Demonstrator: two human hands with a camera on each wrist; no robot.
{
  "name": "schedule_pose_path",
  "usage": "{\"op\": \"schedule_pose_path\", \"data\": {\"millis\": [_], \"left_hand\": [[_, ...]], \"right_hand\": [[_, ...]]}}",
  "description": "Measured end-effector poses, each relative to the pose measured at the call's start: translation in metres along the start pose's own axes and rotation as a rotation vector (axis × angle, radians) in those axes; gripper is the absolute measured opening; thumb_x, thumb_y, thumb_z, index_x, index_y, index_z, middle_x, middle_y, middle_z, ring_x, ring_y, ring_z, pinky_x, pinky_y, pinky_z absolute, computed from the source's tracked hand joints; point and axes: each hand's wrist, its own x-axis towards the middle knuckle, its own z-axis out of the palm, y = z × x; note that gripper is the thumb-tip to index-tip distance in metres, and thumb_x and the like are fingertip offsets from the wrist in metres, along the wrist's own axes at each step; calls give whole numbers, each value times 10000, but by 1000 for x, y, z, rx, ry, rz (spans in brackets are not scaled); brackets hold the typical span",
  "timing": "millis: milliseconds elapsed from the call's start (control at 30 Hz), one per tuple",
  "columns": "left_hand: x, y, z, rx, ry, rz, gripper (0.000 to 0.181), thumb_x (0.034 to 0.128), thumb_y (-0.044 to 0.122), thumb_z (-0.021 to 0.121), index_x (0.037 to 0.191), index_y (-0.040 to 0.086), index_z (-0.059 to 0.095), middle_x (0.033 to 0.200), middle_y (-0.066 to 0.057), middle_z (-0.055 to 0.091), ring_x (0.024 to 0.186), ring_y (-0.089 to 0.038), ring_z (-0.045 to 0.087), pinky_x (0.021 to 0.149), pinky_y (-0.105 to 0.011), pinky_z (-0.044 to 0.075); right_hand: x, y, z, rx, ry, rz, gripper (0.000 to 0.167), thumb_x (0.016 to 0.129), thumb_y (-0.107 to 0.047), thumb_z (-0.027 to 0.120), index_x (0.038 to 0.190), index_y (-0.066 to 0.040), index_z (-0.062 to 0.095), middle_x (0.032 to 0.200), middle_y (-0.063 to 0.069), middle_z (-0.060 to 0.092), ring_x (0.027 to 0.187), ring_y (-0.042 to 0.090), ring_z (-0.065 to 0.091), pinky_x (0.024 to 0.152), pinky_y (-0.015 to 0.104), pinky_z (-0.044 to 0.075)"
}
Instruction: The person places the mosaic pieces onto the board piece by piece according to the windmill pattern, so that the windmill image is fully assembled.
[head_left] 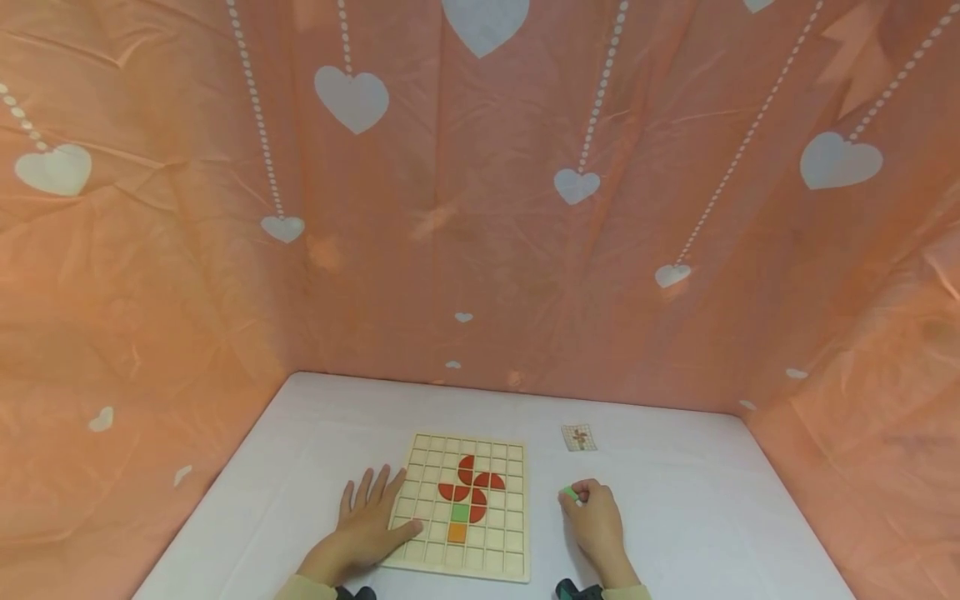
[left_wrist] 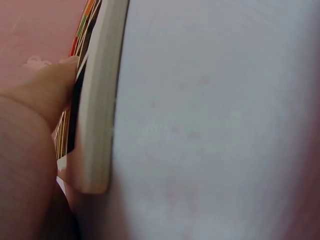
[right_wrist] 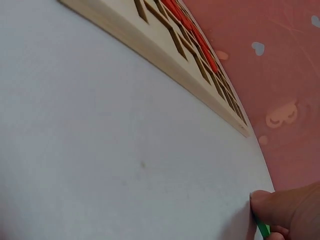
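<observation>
A wooden grid board [head_left: 510, 567] lies on the white table. Several red quarter-round and half-round pieces [head_left: 477, 505] form a pinwheel in its cells. Below them sit a green square tile [head_left: 460, 512] and an orange square tile [head_left: 457, 532]. My left hand [head_left: 367, 525], fingers spread, rests on the board's left edge; in the left wrist view the thumb [left_wrist: 62, 75] lies over the board's rim. To the right of the board, my right hand [head_left: 597, 521] pinches a green tile [head_left: 570, 493] between thumb and fingers. Only a sliver of that tile [right_wrist: 262, 229] shows in the right wrist view.
A small pattern card [head_left: 579, 437] showing a pinwheel on a grid lies beyond my right hand. The white table [head_left: 675, 500] meets orange cloth walls [head_left: 510, 250] with white hearts at the back and sides.
</observation>
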Motion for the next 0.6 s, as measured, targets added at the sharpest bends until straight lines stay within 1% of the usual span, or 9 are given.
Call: {"op": "schedule_pose_path", "data": {"millis": [167,300,400,600], "left_hand": [[0,1,-1,-1,0,-3,954,850,646,582,1529,62,252,1576,-249,117,1433,-457,-41,1083,-626,-119],[0,0,0,9,0,-1,954,852,649,576,1530,63,249,1577,-248,116,1433,-457,-39,1084,-626,-114],[0,1,0,0,1,0,952,853,642,581,1529,60,251,1576,-251,116,1433,-457,-43,1083,-623,-117],[0,0,1,2,7,3,945,855,631,588,1527,57,253,1576,-250,117,1432,-458,-37,1085,-616,-120]], "right_hand": [[-1,-1,-1,-1,-7,-5,212,875,-146,688,977,33,636,843,81,527,757,206,515,684,383,468],[-3,-1,-2,4,-15,-18,200,869,-131,690,965,33,628,850,86,522,766,214,518,698,401,476],[-3,-1,-3,17,-22,-23,201,865,-124,693,969,30,619,866,91,523,784,219,521,715,408,478],[-4,2,-1,32,-29,-29,211,866,-107,697,996,24,595,877,82,532,797,208,520,714,383,471]]}}
